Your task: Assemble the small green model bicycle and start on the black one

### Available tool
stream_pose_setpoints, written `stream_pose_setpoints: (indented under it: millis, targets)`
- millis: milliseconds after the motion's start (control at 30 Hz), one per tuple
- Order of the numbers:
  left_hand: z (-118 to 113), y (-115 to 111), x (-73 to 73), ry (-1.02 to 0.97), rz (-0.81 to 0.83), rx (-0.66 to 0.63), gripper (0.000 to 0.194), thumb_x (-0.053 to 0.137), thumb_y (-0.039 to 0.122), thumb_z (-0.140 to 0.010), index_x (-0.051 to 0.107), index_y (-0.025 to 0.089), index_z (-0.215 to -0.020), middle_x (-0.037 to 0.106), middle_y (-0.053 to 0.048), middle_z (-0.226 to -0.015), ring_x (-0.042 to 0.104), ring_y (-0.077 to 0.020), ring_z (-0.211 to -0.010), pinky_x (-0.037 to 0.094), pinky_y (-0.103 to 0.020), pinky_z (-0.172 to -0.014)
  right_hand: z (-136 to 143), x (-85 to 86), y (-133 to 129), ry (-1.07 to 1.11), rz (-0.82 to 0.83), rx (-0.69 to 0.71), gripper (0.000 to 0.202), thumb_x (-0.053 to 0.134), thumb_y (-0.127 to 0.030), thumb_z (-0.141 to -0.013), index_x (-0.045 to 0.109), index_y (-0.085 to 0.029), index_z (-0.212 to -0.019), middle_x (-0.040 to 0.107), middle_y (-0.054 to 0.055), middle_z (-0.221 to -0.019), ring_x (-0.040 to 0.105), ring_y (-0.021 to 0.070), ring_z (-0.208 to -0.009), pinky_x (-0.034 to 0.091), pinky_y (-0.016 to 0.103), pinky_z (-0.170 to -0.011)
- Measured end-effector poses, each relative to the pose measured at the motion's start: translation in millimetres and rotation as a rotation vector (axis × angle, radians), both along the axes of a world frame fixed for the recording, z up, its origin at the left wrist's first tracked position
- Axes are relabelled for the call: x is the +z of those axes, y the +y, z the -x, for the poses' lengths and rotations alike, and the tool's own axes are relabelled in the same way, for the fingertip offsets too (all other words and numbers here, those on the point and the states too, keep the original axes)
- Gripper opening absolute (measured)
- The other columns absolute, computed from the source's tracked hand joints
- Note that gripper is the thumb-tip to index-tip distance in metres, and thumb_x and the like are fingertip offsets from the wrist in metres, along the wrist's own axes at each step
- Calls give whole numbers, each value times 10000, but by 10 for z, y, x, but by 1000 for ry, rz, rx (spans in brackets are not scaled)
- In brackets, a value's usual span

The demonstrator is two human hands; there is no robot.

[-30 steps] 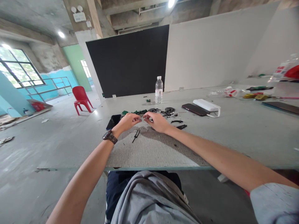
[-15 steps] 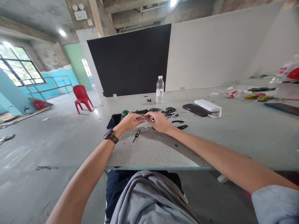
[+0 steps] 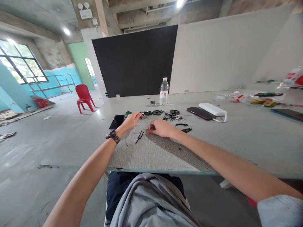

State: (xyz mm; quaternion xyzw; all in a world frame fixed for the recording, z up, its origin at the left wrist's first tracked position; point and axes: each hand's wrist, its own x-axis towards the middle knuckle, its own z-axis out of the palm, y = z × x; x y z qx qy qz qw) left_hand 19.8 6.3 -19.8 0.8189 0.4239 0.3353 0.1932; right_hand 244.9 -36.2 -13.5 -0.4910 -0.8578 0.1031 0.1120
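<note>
My left hand [image 3: 132,121] reaches over the mat with its fingertips pinched on a small silvery piece, too small to name. Closer to me, my right hand [image 3: 161,127] rests low over the mat, fingers curled together; what they hold is hidden. Between the hands and me lies a black fork-shaped part [image 3: 139,137]. Beyond them are a black toy-sized spoked wheel [image 3: 156,112], a second such wheel [image 3: 174,112] and a cluster of small black and silver parts [image 3: 172,117]. Green parts [image 3: 148,113] lie near my left fingertips. A curved black strip [image 3: 181,125] and a flat black piece [image 3: 187,130] sit right of my right hand.
A phone [image 3: 117,122] lies left of my left hand. Further back stands a water bottle [image 3: 164,92]. To the right are a dark phone-like slab [image 3: 201,113] and a white device with a strap [image 3: 213,109]. A red chair [image 3: 84,97] stands beyond the table.
My hands have come apart. The left has moved slightly away from me toward the green parts, while the right has dropped nearer to me, down to the mat.
</note>
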Motion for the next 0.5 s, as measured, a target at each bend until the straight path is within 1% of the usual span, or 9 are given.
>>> stream_pose_setpoints:
  millis: [100,167,233,333,400,500]
  targets:
    - [-22,15,-43,-17,25,-11,365,347,386,-1077,642,172,-1055,582,-22,-779,527,-159,-683,430,-289,-676,57,2,-32,-41,31,-23,262,678,-392,-955,647,-221,-759,722,85,-766,647,236,-689,370,344,-586]
    - [-29,29,-72,-58,44,-30,330,349,371,-1079,612,177,-1032,588,-27,-796,529,-151,-671,442,-285,-663,61,-7,-27,-59,5,-12,253,646,-357,-973,637,-219,-761,723,100,-787,654,247,-719,366,347,-599]
    - [-29,45,-92,-115,71,-76,305,357,364,-1082,592,182,-1016,613,-31,-806,544,-140,-661,451,-277,-653,34,-18,-3,-46,-56,0,211,600,-315,-996,630,-216,-812,725,113,-844,657,252,-765,368,344,-621]
    - [-31,64,-96,-159,100,-137,307,442,398,-1065,619,176,-948,689,-59,-847,597,-134,-685,479,-272,-675,-40,-23,40,49,-123,15,144,518,-284,-1033,601,-218,-936,702,91,-846,621,226,-711,359,334,-620]
    - [-44,66,-90,-182,120,-139,304,519,417,-1036,662,164,-948,726,-77,-881,628,-136,-703,500,-274,-691,-83,-22,61,145,-137,44,123,494,-291,-1046,580,-221,-993,689,67,-820,597,211,-663,359,329,-620]
    - [-78,48,-88,-218,161,-123,308,581,423,-1003,714,145,-991,740,-76,-875,627,-127,-663,504,-267,-664,-105,-28,79,283,-149,108,125,504,-299,-1047,597,-215,-1056,729,79,-921,640,212,-730,397,332,-678]
